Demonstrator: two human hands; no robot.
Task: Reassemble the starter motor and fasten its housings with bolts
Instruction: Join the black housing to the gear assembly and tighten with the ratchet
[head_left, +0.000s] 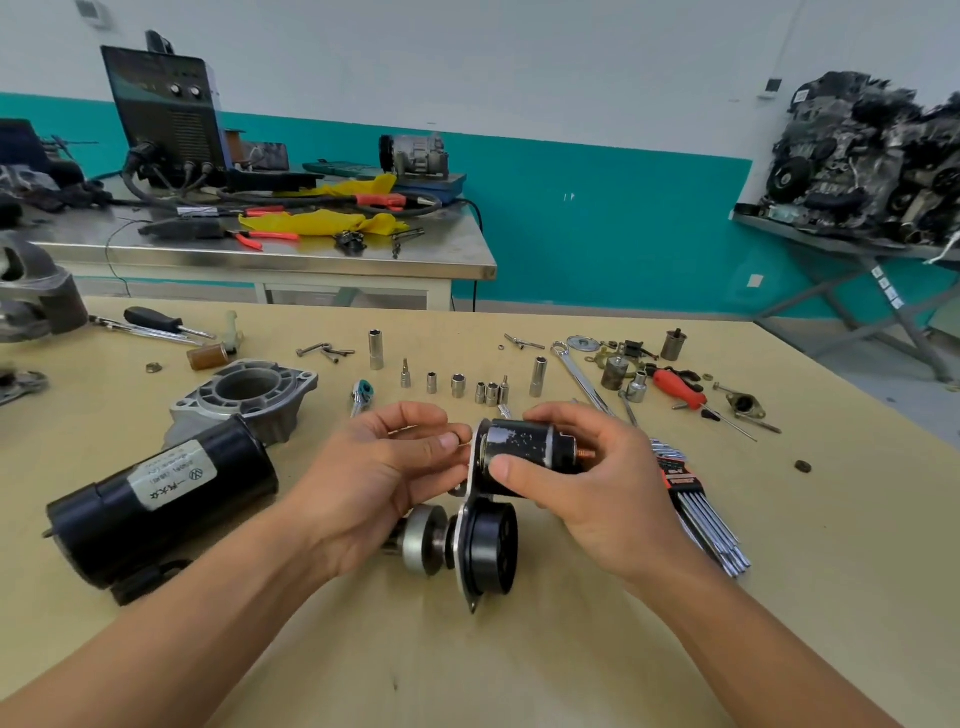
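Observation:
My right hand (587, 478) grips the black solenoid cylinder (524, 447) just above the table, thumb on its near side. The solenoid sits on a metal plate (470, 519) that also carries a black round gear housing (491, 551) and the grey drive pinion (423, 538). My left hand (384, 467) holds the plate's left side, fingers curled at the solenoid's end. The black motor body (156, 504) with a white label lies at the left. Behind it lies the grey aluminium nose housing (244, 395). Loose bolts (324, 352) lie farther back.
A row of sockets (457, 384), a small ratchet (359, 396), a spanner (582, 376), a red-handled screwdriver (680, 389) and a hex key set (701, 514) lie around my hands. Small parts sit at the back right. A steel bench (270, 254) stands behind the table.

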